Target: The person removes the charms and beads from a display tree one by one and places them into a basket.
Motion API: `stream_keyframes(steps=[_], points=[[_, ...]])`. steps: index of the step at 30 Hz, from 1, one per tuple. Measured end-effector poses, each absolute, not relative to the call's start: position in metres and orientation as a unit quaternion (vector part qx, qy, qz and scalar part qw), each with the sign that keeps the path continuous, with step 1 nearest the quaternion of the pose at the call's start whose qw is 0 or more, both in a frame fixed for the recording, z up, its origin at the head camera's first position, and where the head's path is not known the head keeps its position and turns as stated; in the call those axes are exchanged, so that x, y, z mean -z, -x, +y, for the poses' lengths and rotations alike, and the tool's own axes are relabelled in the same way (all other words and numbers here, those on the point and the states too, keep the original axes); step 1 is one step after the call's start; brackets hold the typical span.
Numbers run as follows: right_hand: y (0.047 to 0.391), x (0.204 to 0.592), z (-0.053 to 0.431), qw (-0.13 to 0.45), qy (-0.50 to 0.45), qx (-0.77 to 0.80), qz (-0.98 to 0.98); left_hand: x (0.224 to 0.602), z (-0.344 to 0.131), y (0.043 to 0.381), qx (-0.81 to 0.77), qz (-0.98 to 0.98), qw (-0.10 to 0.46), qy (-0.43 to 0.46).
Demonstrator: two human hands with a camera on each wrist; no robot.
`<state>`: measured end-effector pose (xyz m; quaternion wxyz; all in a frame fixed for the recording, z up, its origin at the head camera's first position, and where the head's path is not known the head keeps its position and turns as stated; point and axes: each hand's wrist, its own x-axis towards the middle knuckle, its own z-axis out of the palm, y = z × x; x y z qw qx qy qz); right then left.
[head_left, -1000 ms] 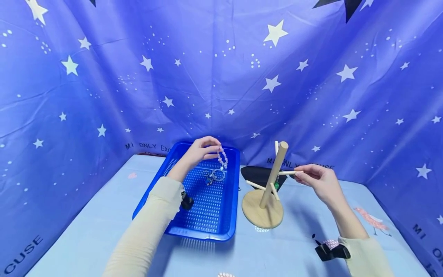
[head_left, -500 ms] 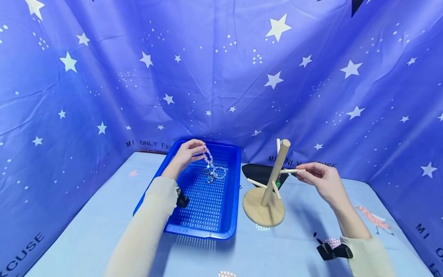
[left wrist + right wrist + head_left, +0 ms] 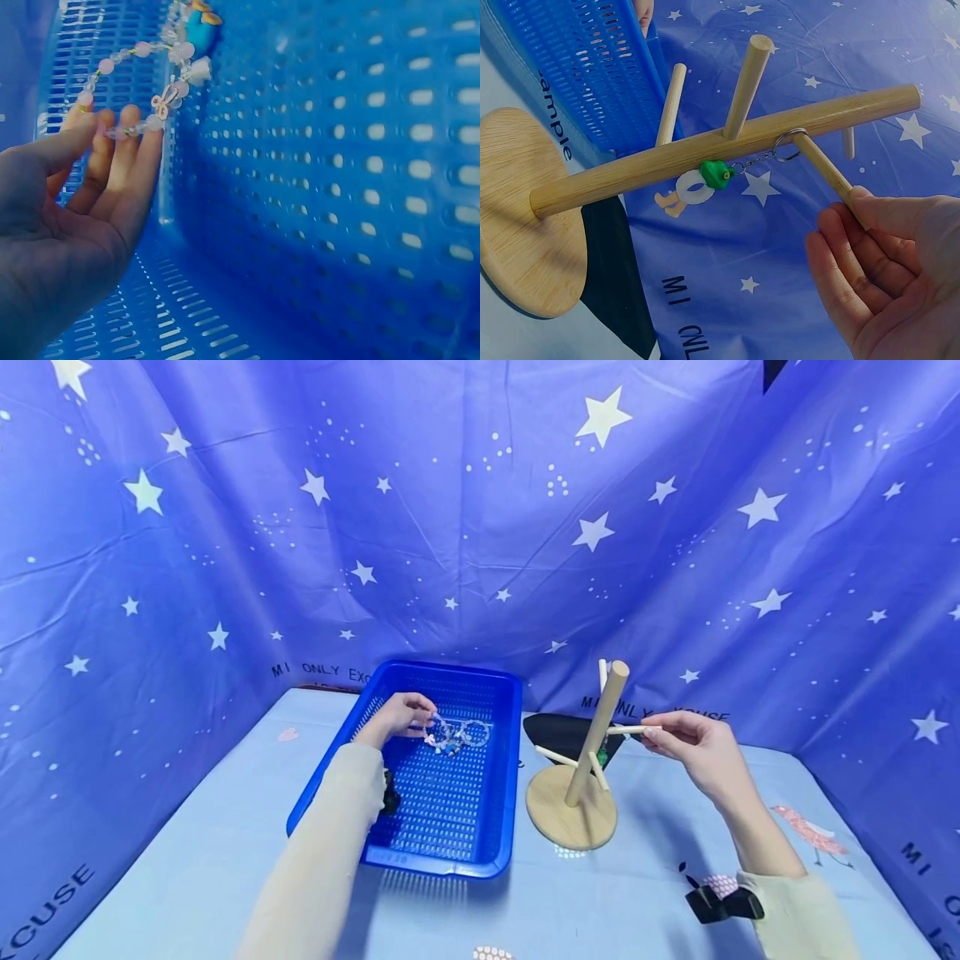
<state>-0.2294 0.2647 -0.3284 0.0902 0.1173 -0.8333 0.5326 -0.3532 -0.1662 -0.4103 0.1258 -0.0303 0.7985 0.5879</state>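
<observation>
In the left wrist view my left hand (image 3: pixel 82 210) pinches a bracelet of pink and clear beads (image 3: pixel 142 49) between thumb and fingers. The bracelet hangs low inside the blue basket (image 3: pixel 506 793), beside a clear ring-shaped beaded piece (image 3: pixel 476 745) and a small blue charm (image 3: pixel 201 31). My right hand (image 3: pixel 900 262) grips the tip of a peg (image 3: pixel 823 163) on a wooden stand (image 3: pixel 645 168). From that peg a keychain with a green-and-white figure (image 3: pixel 715 175) hangs by its metal ring.
The stand's round base (image 3: pixel 572 822) rests on the light blue cloth (image 3: pixel 540 910), right of the basket. Behind it lies a black flat item (image 3: pixel 555 733). More pegs (image 3: pixel 672 101) stick out from the post. A starry purple-blue curtain (image 3: pixel 420 527) encloses the back and sides.
My left hand has moved left and down with the bracelet, bringing it from above the basket to low inside it. The right hand has kept its grip on the peg.
</observation>
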Motion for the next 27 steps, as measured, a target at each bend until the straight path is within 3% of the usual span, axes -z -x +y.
stream_keyframes(steps=[18, 27], points=[[0.221, 0.329, 0.266, 0.09, -0.117, -0.538, -0.83, 0.415, -0.168, 0.349, -0.515, 0.85, 0.092, 0.067], [0.224, 0.327, 0.264, 0.086, -0.095, -0.517, -0.846, 0.399, -0.161, 0.349, -0.534, 0.843, 0.061, 0.013]])
